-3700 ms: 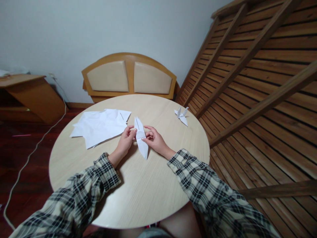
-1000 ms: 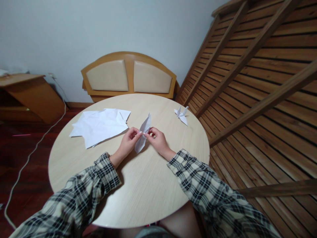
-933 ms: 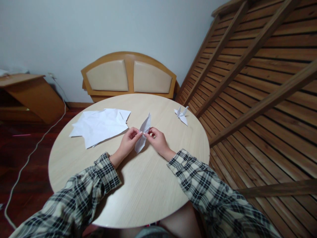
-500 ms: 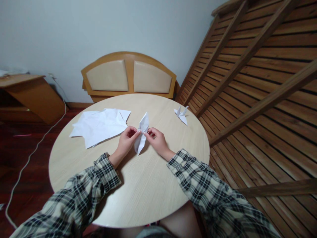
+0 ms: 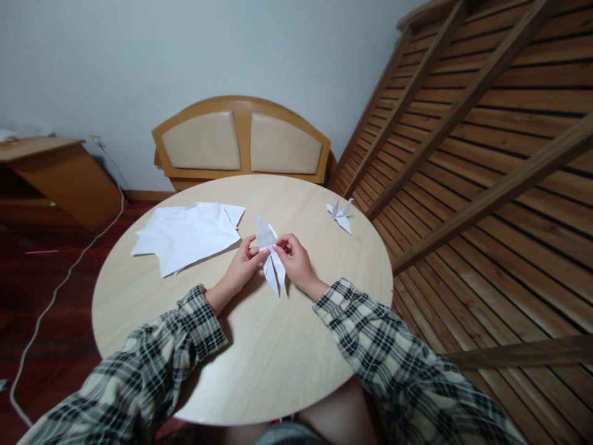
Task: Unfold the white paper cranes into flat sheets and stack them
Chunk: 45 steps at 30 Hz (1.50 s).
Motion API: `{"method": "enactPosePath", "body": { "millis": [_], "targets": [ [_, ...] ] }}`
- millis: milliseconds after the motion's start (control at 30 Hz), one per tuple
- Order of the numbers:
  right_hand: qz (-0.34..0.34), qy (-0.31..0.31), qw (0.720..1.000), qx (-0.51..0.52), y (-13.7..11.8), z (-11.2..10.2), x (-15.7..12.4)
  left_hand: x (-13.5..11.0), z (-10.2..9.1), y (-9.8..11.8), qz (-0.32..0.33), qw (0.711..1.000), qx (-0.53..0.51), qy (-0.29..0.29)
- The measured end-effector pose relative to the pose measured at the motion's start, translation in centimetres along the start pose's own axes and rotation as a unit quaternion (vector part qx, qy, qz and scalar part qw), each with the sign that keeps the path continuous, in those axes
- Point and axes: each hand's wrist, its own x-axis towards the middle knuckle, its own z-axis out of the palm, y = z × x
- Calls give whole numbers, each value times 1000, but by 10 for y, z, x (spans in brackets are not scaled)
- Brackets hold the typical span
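Observation:
Over the middle of the round table [image 5: 250,346], a folded piece of white paper [image 5: 266,235] is held between both hands. One broad point of it aims away from me, and two narrow points with a slit between them aim toward me. My left hand [image 5: 243,264] is closed on its left side, thumb on top near the middle. On the right side my right hand [image 5: 294,262] pinches it between thumb and fingers. Fingertips behind the paper are partly hidden. A finished white paper crane [image 5: 341,215] stands at the table's far right.
Several white paper sheets [image 5: 189,238] lie overlapping on the table's left. A wooden headboard [image 5: 244,136] with cream panels stands behind the table. Wooden slats [image 5: 486,185] lean close on the right. A white cable [image 5: 69,272] runs along the floor left of a wooden desk [image 5: 60,179].
The folded paper has been turned in my hands: its far point has swung left, and its near end now shows two separate points further right. Both hands stay pinched close together.

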Motion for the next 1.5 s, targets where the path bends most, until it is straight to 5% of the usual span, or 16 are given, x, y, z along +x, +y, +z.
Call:
{"method": "enactPosePath", "body": {
  "millis": [367,700,1067,1333,1500],
  "targets": [
    [-57,-44,987,-147,-4,-5,-1,5,-7,-3,114,986,93,75],
    [-76,-73,930,-352,-26,-5,-3,1,-7,0,155,966,188,88],
    [-14,-21,986,-166,3,-6,0,2,-10,-4,181,948,255,67],
    [19,-60,997,-42,18,-2,3,-4,-5,4,180,943,277,38],
    [61,-69,996,-5,16,-2,3,-2,-7,2,192,944,260,70]
  ]
}}
